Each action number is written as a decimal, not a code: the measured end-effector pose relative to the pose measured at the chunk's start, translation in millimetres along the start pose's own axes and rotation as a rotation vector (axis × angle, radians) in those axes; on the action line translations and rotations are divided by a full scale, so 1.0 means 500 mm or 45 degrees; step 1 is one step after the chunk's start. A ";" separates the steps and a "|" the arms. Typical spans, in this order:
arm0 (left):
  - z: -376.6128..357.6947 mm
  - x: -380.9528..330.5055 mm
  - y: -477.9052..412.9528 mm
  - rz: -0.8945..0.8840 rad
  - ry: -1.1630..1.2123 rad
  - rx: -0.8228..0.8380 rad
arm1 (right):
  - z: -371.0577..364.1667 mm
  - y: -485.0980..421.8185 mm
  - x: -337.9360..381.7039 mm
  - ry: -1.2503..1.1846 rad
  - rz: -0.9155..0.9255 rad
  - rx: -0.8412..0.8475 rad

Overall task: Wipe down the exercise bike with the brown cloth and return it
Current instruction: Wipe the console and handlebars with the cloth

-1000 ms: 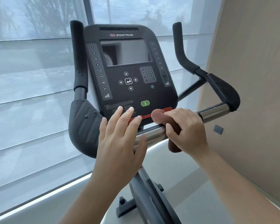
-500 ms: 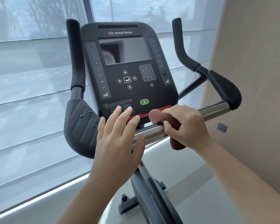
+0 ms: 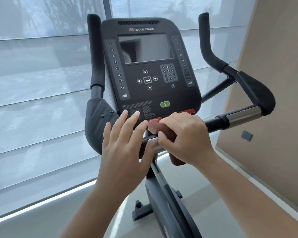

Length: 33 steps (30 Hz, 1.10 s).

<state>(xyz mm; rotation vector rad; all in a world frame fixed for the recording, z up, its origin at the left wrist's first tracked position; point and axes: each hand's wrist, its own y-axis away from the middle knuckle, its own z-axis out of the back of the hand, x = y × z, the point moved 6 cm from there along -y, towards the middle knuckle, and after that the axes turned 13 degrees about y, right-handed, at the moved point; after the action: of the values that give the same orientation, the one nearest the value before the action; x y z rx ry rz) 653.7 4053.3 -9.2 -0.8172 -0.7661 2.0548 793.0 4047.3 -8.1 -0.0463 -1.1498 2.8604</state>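
Fingers of the right hand (image 3: pixel 186 136) are clenching the rolled brown terry cloth (image 3: pixel 155 127) onto the shiny chrome handlebar tube (image 3: pixel 244 115) of the black exercise bike (image 3: pixel 144 93) — the bar is running up and rightward from that grip. The left hand (image 3: pixel 124 146), straight-fingered and holding nothing, is hovering just left of the cloth; its palm is hiding any contact with the bar.

Left and centre of frame: pale translucent blind (image 3: pixel 33 100) with horizontal bands, covering the window. Dark vertical window post (image 3: pixel 106 7) at top centre. Blurred tree shapes (image 3: pixel 62 12) show through, upper left. Bright strip of light (image 3: pixel 41 205) runs under the blind's lower edge. Right side: tan wall (image 3: pixel 279 66) with a small dark square plate (image 3: pixel 246 135) set low. Pale grey floor (image 3: pixel 205 203) lies below.
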 end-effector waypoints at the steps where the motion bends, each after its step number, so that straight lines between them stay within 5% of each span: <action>1: 0.008 0.010 0.004 -0.002 -0.012 -0.007 | 0.002 -0.001 -0.011 -0.015 0.000 0.009; 6: 0.048 0.056 0.035 -0.114 -0.085 -0.074 | 0.006 -0.001 -0.054 0.034 -0.190 0.010; 16: 0.089 0.092 0.060 -0.305 -0.199 -0.209 | 0.003 -0.004 0.049 0.004 -0.055 0.018; 24: 0.084 0.120 0.070 -0.411 -0.201 -0.210 | 0.009 0.005 0.035 0.058 -0.234 -0.056; 29: 0.076 0.118 0.071 -0.502 -0.235 -0.274 | 0.005 0.005 0.112 0.026 -0.171 -0.151; 33: 0.074 0.119 0.070 -0.527 -0.247 -0.260 | 0.009 0.000 0.036 0.041 -0.068 -0.042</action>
<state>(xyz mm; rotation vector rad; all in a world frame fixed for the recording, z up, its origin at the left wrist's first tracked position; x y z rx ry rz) 581.2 4075.7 -29.2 -0.5158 -1.1623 1.7159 774.6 4045.3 -4.7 -0.0621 -1.1745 2.7841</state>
